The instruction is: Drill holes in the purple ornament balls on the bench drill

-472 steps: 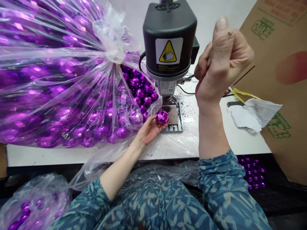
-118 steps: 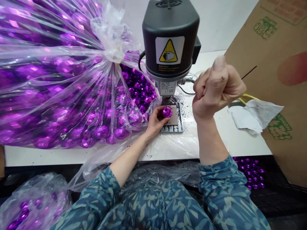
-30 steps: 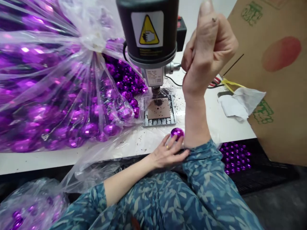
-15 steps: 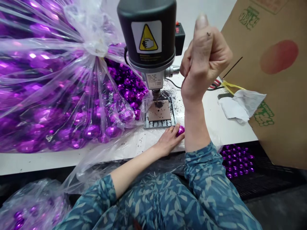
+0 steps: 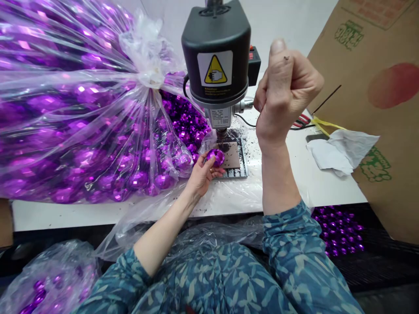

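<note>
My left hand (image 5: 202, 173) grips a faceted purple ball (image 5: 215, 157) just left of the small metal plate (image 5: 236, 158) under the black bench drill (image 5: 216, 61). The ball sits at the mouth of a big clear plastic bag (image 5: 81, 109) stuffed with purple balls. My right hand (image 5: 285, 91) is a raised fist to the right of the drill head, thumb up, closed round the drill's lever, of which only the metal stub by the head shows.
A brown cardboard box (image 5: 379, 87) leans at the right, with crumpled white paper (image 5: 342, 148) in front of it. More purple balls (image 5: 338, 229) lie below the table edge at right. Another bag of balls (image 5: 39, 283) is at lower left. Dark shavings litter the white table (image 5: 314, 183).
My left hand left the table's front edge, where it had a purple ball, and now holds one up by the drill plate. My right fist stays raised.
</note>
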`<action>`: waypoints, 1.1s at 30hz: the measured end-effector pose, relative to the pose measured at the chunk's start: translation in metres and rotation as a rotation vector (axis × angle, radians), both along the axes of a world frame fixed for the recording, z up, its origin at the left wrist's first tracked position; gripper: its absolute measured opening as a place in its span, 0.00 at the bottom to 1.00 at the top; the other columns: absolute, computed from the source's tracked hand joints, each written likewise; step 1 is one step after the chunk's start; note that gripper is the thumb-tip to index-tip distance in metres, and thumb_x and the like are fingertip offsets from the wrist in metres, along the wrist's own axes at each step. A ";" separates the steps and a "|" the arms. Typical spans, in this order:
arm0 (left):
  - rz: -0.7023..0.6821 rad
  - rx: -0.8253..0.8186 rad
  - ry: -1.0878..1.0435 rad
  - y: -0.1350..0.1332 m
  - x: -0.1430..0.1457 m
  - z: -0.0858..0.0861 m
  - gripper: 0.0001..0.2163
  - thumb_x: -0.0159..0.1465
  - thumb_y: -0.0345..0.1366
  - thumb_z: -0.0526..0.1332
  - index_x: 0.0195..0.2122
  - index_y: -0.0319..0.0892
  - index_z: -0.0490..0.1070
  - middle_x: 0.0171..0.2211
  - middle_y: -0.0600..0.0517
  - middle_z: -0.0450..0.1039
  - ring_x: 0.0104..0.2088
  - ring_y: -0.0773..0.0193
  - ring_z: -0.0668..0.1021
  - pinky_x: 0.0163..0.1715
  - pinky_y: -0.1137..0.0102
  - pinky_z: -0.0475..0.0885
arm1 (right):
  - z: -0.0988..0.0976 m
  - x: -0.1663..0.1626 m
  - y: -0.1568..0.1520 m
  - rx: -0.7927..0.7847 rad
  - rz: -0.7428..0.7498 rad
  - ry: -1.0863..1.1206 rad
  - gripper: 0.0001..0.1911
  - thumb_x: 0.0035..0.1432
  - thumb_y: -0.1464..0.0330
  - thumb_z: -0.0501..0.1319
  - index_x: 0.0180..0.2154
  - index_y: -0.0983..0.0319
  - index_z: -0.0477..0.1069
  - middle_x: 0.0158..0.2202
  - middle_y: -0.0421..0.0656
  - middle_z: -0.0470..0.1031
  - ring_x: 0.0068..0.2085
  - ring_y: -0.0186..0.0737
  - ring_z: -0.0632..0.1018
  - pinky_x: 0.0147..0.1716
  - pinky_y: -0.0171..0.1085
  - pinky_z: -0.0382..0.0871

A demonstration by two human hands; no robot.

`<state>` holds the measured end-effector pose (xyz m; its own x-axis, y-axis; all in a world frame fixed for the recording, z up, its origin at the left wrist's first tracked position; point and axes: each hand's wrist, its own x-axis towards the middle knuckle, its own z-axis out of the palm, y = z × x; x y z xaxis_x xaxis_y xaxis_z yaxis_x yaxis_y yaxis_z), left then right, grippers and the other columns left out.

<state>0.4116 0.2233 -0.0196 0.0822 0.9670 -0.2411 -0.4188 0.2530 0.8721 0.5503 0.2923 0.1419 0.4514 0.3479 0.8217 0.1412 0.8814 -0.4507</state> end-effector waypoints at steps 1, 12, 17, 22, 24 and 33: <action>0.020 -0.012 0.037 0.004 -0.003 -0.004 0.26 0.55 0.53 0.74 0.46 0.43 0.69 0.34 0.53 0.79 0.25 0.68 0.79 0.23 0.74 0.72 | 0.000 0.000 0.001 0.021 0.002 0.006 0.30 0.66 0.57 0.59 0.18 0.57 0.47 0.13 0.31 0.49 0.17 0.26 0.48 0.21 0.39 0.47; 0.178 0.304 0.296 0.048 -0.010 -0.041 0.32 0.57 0.55 0.72 0.56 0.43 0.68 0.50 0.44 0.78 0.45 0.58 0.82 0.39 0.67 0.80 | 0.003 -0.001 -0.004 0.061 0.103 0.053 0.28 0.64 0.61 0.62 0.17 0.58 0.50 0.13 0.31 0.52 0.15 0.25 0.50 0.20 0.38 0.46; 0.131 0.324 0.351 0.054 -0.007 -0.043 0.28 0.59 0.52 0.72 0.55 0.42 0.70 0.50 0.43 0.79 0.50 0.55 0.81 0.46 0.64 0.80 | 0.001 -0.001 0.000 0.097 0.125 0.044 0.27 0.66 0.69 0.59 0.19 0.57 0.48 0.12 0.30 0.50 0.15 0.25 0.48 0.21 0.38 0.48; 0.115 0.337 0.362 0.058 -0.002 -0.043 0.26 0.59 0.49 0.72 0.53 0.42 0.71 0.51 0.43 0.80 0.52 0.55 0.81 0.53 0.60 0.77 | 0.000 -0.002 0.001 0.110 0.145 0.060 0.27 0.67 0.71 0.58 0.19 0.59 0.47 0.13 0.30 0.50 0.15 0.24 0.49 0.22 0.36 0.47; 0.097 0.362 0.372 0.059 0.000 -0.044 0.25 0.59 0.48 0.72 0.53 0.42 0.70 0.52 0.43 0.79 0.53 0.55 0.81 0.55 0.60 0.76 | 0.001 -0.003 0.000 0.104 0.139 0.063 0.28 0.66 0.64 0.60 0.19 0.58 0.47 0.13 0.30 0.50 0.15 0.24 0.49 0.22 0.37 0.46; 0.096 0.531 0.667 0.049 0.004 -0.047 0.25 0.57 0.43 0.74 0.53 0.43 0.72 0.47 0.46 0.79 0.46 0.55 0.81 0.49 0.61 0.76 | 0.000 -0.001 -0.002 0.073 0.114 0.045 0.30 0.57 0.50 0.62 0.20 0.59 0.47 0.13 0.31 0.50 0.15 0.26 0.49 0.21 0.38 0.48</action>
